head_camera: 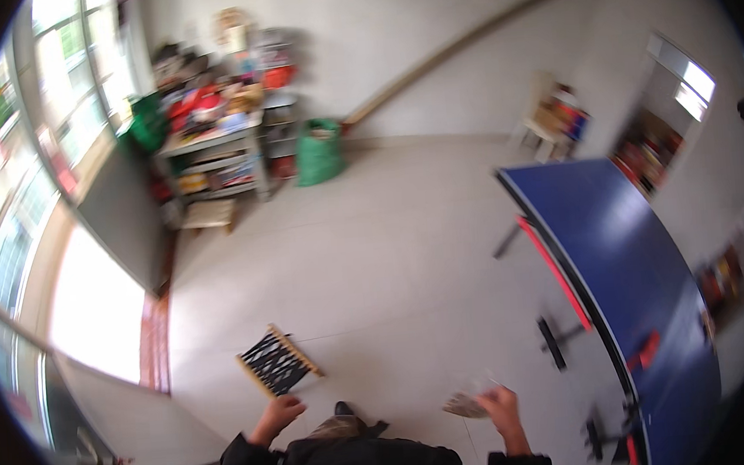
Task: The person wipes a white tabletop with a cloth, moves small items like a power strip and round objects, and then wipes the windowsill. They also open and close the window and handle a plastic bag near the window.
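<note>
My right hand [500, 403] pinches what looks like a clear plastic bag [465, 406] with something brownish in it; blur hides what that is. The bag hangs over the tiled floor, to the left of the hand. My left hand [280, 415] is raised in front of my body with its fingers curled, and I cannot tell whether anything is in them. Just beyond it in the picture stands a small folding stool [277, 361] with a wooden frame and a black woven seat. A dark shoe tip [342, 408] shows below me between the hands.
On my right stands a blue table-tennis table [598, 228] with black feet jutting out and a red object [647, 350] on top. A cluttered desk [207, 137], a green sack [320, 152] and a low wooden stool [208, 214] are far left. A doorway [99, 306] opens left.
</note>
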{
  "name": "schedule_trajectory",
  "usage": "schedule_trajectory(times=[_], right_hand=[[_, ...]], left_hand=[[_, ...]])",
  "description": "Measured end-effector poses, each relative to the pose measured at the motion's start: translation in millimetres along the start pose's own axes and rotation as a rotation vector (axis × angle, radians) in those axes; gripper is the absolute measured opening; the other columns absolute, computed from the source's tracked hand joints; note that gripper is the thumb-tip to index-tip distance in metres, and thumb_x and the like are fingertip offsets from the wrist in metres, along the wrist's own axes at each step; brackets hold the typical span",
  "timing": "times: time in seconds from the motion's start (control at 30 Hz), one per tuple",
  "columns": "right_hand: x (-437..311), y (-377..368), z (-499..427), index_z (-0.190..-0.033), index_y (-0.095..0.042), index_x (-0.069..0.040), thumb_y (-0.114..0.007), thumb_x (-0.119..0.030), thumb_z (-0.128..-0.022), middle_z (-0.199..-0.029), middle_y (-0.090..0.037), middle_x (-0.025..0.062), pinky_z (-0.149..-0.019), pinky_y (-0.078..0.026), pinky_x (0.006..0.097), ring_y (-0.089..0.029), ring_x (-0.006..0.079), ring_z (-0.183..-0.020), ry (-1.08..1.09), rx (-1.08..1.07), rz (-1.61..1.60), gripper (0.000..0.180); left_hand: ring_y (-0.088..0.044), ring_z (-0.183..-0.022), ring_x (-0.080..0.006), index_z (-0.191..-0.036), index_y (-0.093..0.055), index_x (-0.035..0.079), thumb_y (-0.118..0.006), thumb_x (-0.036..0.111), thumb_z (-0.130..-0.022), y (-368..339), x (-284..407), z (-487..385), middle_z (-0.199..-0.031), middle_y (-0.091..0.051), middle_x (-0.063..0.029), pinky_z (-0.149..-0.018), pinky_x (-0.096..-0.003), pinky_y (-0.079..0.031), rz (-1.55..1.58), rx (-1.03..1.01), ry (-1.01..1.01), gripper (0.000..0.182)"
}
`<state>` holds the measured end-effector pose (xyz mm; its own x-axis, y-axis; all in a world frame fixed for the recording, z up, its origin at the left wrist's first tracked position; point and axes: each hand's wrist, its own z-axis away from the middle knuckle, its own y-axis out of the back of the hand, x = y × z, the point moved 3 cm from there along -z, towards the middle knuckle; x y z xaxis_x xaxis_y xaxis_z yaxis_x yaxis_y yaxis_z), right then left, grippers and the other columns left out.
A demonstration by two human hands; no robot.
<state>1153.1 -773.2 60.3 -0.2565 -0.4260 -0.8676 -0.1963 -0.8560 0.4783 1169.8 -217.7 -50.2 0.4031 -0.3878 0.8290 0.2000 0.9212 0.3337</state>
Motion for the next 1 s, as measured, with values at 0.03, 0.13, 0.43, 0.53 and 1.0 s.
schedule_trajectory(times=[0.03, 0.13, 0.43, 0.53, 1.0], right_hand=[[-1, 2, -8, -0.086, -0.072, 0.002, -0.085, -0.015, -0.079, -0.076, -0.073, 0.0073, -0.063, -0.053, 0.0316, -0.064, 0.0120, -0.069, -0.026, 0.025, 0.012, 0.022], [1, -2, -38, -0.085, -0.070, 0.002, -0.083, -0.010, -0.079, -0.076, -0.071, 0.0059, -0.063, -0.052, 0.0317, -0.062, 0.0117, -0.068, -0.040, 0.058, 0.003, 0.018], [-43, -76, -172, -0.084, -0.066, 0.003, -0.078, -0.003, -0.080, -0.076, -0.068, 0.0057, -0.063, -0.050, 0.0298, -0.063, 0.0127, -0.068, -0.031, -0.091, -0.199, 0.013], [-89, -123, -228, -0.084, -0.069, 0.003, -0.081, -0.007, -0.081, -0.076, -0.071, 0.0057, -0.062, -0.051, 0.0308, -0.062, 0.0109, -0.068, -0.021, -0.183, -0.106, 0.017], [-351, -293, -588, -0.088, -0.069, 0.001, -0.080, -0.010, -0.086, -0.082, -0.071, 0.0016, -0.068, -0.051, 0.0266, -0.062, 0.0081, -0.076, 0.369, -0.430, -0.197, 0.015]], left_hand=[[-0.069, -0.078, -0.0185, -0.104, -0.074, -0.003, -0.076, 0.034, -0.091, 7, 10, -15, -0.085, -0.074, -0.0107, -0.074, -0.0359, -0.057, 0.001, -0.031, 0.017, 0.038], [-0.072, -0.086, -0.0220, -0.107, -0.074, -0.002, -0.077, 0.036, -0.090, 34, 41, -54, -0.093, -0.076, -0.0141, -0.078, -0.0370, -0.057, -0.074, 0.050, -0.098, 0.042], [-0.071, -0.091, -0.0185, -0.113, -0.075, -0.002, -0.080, 0.032, -0.089, 109, 17, -80, -0.099, -0.076, -0.0097, -0.082, -0.0347, -0.057, 0.062, 0.189, 0.102, 0.041], [-0.067, -0.079, -0.0149, -0.108, -0.076, -0.002, -0.080, 0.030, -0.089, 114, -4, -73, -0.088, -0.073, -0.0069, -0.074, -0.0319, -0.055, 0.195, 0.276, 0.233, 0.038], [-0.063, -0.072, -0.0139, -0.105, -0.075, -0.009, -0.077, 0.024, -0.092, 160, 56, -173, -0.084, -0.071, -0.0067, -0.065, -0.0306, -0.051, 0.451, 0.609, 0.454, 0.035]])
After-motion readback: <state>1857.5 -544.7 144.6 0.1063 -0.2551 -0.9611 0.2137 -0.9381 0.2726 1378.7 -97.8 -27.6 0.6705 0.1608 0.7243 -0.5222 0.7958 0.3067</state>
